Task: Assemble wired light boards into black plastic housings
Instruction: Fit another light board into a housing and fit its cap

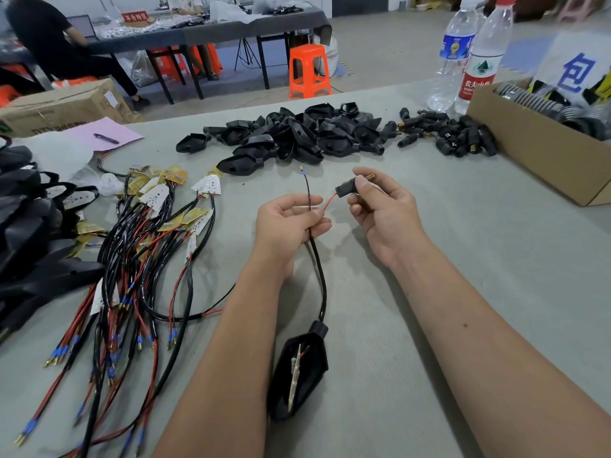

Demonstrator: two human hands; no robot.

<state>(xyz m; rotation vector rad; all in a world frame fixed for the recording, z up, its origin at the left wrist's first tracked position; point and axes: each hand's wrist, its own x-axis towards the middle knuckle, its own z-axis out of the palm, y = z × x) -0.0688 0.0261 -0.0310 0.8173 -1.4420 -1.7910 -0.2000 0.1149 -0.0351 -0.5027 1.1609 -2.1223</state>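
Note:
My left hand [291,219] pinches the black cable [319,269] where its thin black and red wires split. The cable runs down to a black plastic housing [299,371] lying on the table between my forearms, with a light board tilted inside it. My right hand [380,206] grips a small black connector sleeve [347,186] with a brass tip; the red wire enters its end. The thin black wire sticks up free. A heap of empty black housings [297,133] lies beyond my hands. Wired light boards [158,206] are piled at the left.
Black brass-tipped connectors [446,133] lie at the back right beside an open cardboard box [542,150]. Two water bottles [469,54] stand behind it. Assembled black units [29,233] sit at the far left, a pink sheet [109,130] with a pen behind them. A person sits at a far table.

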